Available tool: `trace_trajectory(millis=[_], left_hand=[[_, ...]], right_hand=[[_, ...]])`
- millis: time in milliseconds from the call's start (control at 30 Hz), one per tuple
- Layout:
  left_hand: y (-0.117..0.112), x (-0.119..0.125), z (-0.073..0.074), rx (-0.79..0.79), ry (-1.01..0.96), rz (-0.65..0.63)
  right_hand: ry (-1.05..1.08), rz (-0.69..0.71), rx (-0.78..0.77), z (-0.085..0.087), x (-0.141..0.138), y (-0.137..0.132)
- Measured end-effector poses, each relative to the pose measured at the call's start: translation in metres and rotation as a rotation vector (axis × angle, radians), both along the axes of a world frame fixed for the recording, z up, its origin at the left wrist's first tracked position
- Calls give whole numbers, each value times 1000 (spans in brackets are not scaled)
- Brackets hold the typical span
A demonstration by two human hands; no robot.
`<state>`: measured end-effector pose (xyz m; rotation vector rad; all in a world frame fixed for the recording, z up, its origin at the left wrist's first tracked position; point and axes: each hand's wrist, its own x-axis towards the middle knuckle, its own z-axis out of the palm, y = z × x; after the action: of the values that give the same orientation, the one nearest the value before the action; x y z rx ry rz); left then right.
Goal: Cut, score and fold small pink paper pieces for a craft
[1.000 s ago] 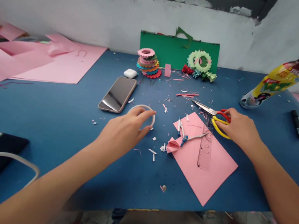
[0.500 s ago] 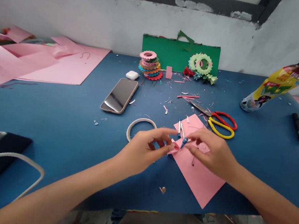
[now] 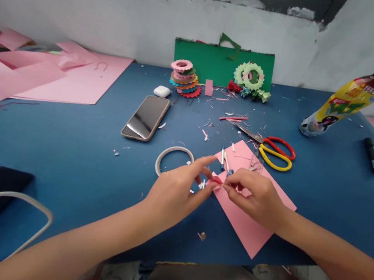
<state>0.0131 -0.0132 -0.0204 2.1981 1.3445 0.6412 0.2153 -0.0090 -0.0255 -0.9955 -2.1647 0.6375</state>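
Note:
My left hand (image 3: 177, 189) and my right hand (image 3: 255, 195) meet over the near corner of a pink paper sheet (image 3: 248, 221) on the blue table (image 3: 68, 152). Both pinch a small folded pink-red paper piece (image 3: 216, 179) between their fingertips. A compass with a blue hinge (image 3: 227, 163) lies on the sheet just beyond the fingers. A white tape ring (image 3: 174, 159) lies left of my left hand. Red and yellow scissors (image 3: 271, 150) rest beyond the sheet, untouched.
A phone (image 3: 146, 117) and a white earbud case (image 3: 162, 91) lie at mid-table. Stacked paper rosettes (image 3: 184, 77), green card (image 3: 222, 64) and a green wreath (image 3: 249, 76) stand at the back wall. A yellow bottle (image 3: 348, 104) and black marker (image 3: 373, 155) sit right; pink sheets (image 3: 51, 74) left.
My left hand left the tape ring and my right hand let go of the scissors; both came together at the pink sheet's corner and now pinch the small folded piece.

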Motion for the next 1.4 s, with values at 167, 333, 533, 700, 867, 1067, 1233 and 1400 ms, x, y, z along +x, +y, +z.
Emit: trace_trajectory(millis=[167, 333, 533, 700, 867, 1067, 1233, 1400], left_hand=[[8, -4, -5, 7, 251, 27], [7, -3, -9, -18, 203, -42], [8, -1, -9, -173, -40, -49], [8, 2, -2, -418, -452, -105], [5, 5, 4, -638, -681, -85], [6, 6, 10, -809, -712, -24], [6, 5, 14, -909, -755, -24], [7, 4, 15, -890, -771, 49]], right_hand=[[-51, -124, -147, -12, 0, 9], [-24, -70, -189, -27, -4, 11], [126, -51, -354, -22, -8, 7], [439, 29, -825, -10, -5, 7], [530, 91, -971, -5, -2, 7], [531, 140, -924, -3, -2, 3], [552, 63, -785, -3, -2, 2], [455, -94, -340, 1, 3, -2]])
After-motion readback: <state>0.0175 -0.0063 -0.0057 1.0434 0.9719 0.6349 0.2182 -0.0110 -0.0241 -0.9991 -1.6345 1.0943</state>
